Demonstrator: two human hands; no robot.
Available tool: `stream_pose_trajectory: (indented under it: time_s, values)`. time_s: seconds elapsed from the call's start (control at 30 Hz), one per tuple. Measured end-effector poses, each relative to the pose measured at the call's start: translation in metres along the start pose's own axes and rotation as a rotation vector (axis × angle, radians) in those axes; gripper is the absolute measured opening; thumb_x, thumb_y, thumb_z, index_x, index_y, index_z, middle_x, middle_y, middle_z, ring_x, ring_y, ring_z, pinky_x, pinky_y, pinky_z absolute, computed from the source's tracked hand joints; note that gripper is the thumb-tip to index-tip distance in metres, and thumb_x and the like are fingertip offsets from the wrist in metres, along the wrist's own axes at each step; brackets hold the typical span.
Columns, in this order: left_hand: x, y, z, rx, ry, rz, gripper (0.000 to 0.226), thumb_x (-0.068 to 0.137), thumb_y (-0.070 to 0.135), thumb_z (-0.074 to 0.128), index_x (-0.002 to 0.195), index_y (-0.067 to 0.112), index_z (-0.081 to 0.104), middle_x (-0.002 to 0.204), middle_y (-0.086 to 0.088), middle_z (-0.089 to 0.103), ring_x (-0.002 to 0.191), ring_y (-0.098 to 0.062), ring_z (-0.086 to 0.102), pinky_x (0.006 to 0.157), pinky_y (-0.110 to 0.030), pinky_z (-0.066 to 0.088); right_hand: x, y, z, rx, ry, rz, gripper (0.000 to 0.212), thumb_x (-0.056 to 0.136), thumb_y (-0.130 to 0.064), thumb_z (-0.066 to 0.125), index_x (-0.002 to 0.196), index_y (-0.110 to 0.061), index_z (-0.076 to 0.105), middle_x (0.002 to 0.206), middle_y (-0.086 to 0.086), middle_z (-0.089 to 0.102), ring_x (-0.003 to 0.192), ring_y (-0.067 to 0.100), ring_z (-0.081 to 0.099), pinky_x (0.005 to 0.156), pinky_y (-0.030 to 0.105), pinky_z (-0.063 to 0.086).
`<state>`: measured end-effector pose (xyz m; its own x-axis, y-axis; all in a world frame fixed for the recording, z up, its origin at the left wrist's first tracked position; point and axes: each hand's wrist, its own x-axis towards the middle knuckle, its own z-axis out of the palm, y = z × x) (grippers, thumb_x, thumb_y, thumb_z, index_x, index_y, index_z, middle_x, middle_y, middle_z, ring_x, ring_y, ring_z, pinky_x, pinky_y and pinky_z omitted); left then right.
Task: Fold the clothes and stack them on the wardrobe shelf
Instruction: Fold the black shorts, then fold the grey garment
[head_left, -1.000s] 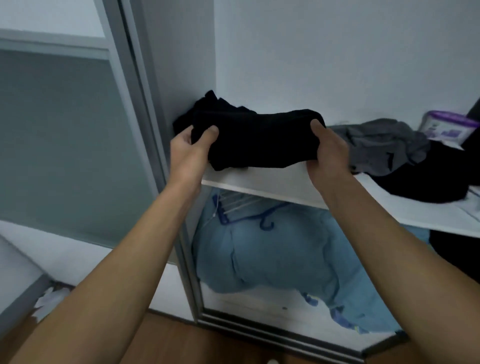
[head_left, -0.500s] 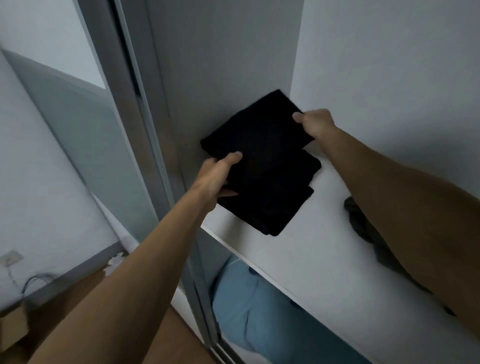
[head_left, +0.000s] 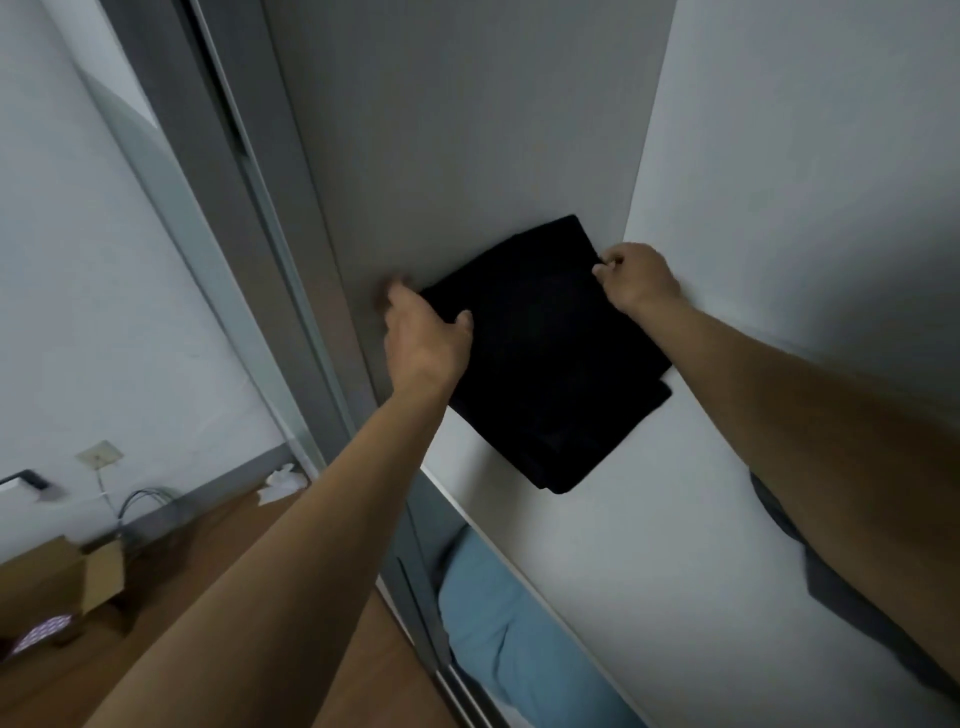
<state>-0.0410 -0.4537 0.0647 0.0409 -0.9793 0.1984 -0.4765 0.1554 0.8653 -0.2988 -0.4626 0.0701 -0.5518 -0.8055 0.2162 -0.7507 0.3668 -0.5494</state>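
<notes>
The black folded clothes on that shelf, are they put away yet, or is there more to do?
Mostly done: the black folded stack lies flat on the white shelf, in the corner. In hand: the left hand and right hand each keep a grip on an edge, apparently squaring it. Left: a grey garment lies unfolded further along the shelf.

Plain black on the folded clothes (head_left: 550, 364), no pattern visible; white on the wardrobe shelf (head_left: 623, 545) beneath and on the back wall (head_left: 805, 156); pale grey on the side panel (head_left: 441, 130); darker grey on the sliding door frame (head_left: 234, 182); dark grey on the crumpled garment (head_left: 810, 566) at right; light blue on the bundle (head_left: 509, 639) below; warm brown on the wooden floor (head_left: 218, 540); tan on the cardboard box (head_left: 62, 577)
</notes>
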Motion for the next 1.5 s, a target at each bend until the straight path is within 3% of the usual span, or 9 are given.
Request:
stream_pose_trajectory:
  time_s: [0.13, 0.23, 0.37, 0.67, 0.9, 1.13, 1.27, 1.37, 1.5]
  values:
    - [0.001, 0.020, -0.002, 0.267, -0.122, 0.633, 0.043, 0.089, 0.026, 0.063, 0.131, 0.019, 0.054, 0.137, -0.005, 0.053, 0.126, -0.027, 0.049, 0.108, -0.039, 0.040, -0.014, 0.010, -0.001, 0.055, -0.023, -0.155, 0.043, 0.099, -0.041, 0.052, 0.136, -0.022, 0.056, 0.144, 0.007, 0.051, 0.132, 0.028, 0.047, 0.110, 0.041, 0.038]
    - [0.005, 0.036, 0.006, 0.574, -0.570, 0.515, 0.046, 0.097, 0.040, 0.048, 0.141, 0.024, 0.049, 0.150, -0.001, 0.045, 0.139, -0.025, 0.039, 0.113, -0.046, 0.034, -0.033, 0.021, -0.011, 0.083, -0.293, -0.092, 0.047, 0.100, -0.045, 0.048, 0.142, -0.024, 0.051, 0.151, 0.003, 0.047, 0.137, 0.023, 0.043, 0.105, 0.024, 0.028]
    - [0.003, 0.053, 0.017, 0.814, -0.629, 0.510, 0.051, 0.096, 0.038, 0.047, 0.144, 0.021, 0.042, 0.149, -0.007, 0.039, 0.135, -0.033, 0.036, 0.111, -0.056, 0.030, -0.067, 0.030, -0.049, 0.082, -0.106, -0.055, 0.029, 0.095, -0.025, 0.062, 0.122, -0.018, 0.068, 0.123, 0.003, 0.067, 0.115, 0.019, 0.059, 0.098, 0.024, 0.039]
    - [-0.105, 0.084, 0.107, 0.172, -1.016, 0.906, 0.032, 0.091, 0.020, 0.058, 0.123, 0.013, 0.059, 0.134, -0.007, 0.053, 0.121, -0.026, 0.053, 0.101, -0.039, 0.045, -0.225, 0.073, -0.176, 0.033, 0.279, 0.202, 0.017, 0.095, -0.015, 0.059, 0.099, -0.019, 0.075, 0.100, -0.008, 0.071, 0.093, 0.005, 0.064, 0.076, 0.000, 0.040]
    - [-0.201, 0.097, 0.157, 0.116, -1.366, 1.092, 0.073, 0.084, 0.044, 0.071, 0.147, 0.023, 0.039, 0.152, 0.001, 0.036, 0.137, -0.025, 0.037, 0.110, -0.050, 0.035, -0.364, 0.149, -0.211, -0.178, 0.190, 0.772, 0.050, 0.086, -0.021, 0.076, 0.130, -0.006, 0.059, 0.123, 0.009, 0.064, 0.118, 0.024, 0.059, 0.104, 0.034, 0.044]
    - [-0.242, 0.091, 0.167, 0.144, -1.134, 1.164, 0.032, 0.096, 0.021, 0.060, 0.064, 0.017, 0.060, 0.082, -0.001, 0.066, 0.087, -0.027, 0.064, 0.080, -0.034, 0.039, -0.420, 0.156, -0.167, -0.103, 0.431, 0.916, 0.020, 0.090, -0.016, 0.069, 0.108, -0.009, 0.071, 0.110, 0.008, 0.071, 0.101, 0.020, 0.067, 0.087, 0.021, 0.046]
    - [-0.236, 0.085, 0.144, -0.242, -1.344, 0.878, 0.042, 0.097, 0.018, 0.058, 0.057, 0.009, 0.048, 0.062, -0.011, 0.054, 0.060, -0.019, 0.051, 0.064, -0.035, 0.039, -0.417, 0.130, -0.155, 0.660, 0.415, 1.162, 0.058, 0.093, -0.054, 0.057, 0.111, 0.002, 0.065, 0.095, 0.017, 0.076, 0.073, 0.022, 0.074, 0.056, 0.023, 0.055]
    - [-0.233, 0.079, 0.106, -0.420, -1.570, 0.749, 0.028, 0.097, 0.020, 0.060, 0.072, 0.009, 0.066, 0.062, 0.004, 0.054, 0.056, -0.006, 0.045, 0.057, -0.024, 0.038, -0.408, 0.118, -0.158, 1.199, 0.290, 1.100, 0.084, 0.087, -0.073, 0.047, 0.126, 0.001, 0.056, 0.123, 0.024, 0.066, 0.106, 0.034, 0.068, 0.085, 0.043, 0.059]
    - [-0.242, 0.062, 0.054, -0.427, -1.720, 0.833, 0.015, 0.094, 0.022, 0.064, 0.086, 0.025, 0.076, 0.084, 0.011, 0.075, 0.076, -0.001, 0.063, 0.073, -0.018, 0.049, -0.390, 0.100, -0.157, 1.294, 0.485, 0.959, 0.041, 0.098, -0.035, 0.055, 0.123, -0.005, 0.065, 0.129, 0.016, 0.065, 0.090, 0.026, 0.068, 0.088, 0.037, 0.058]
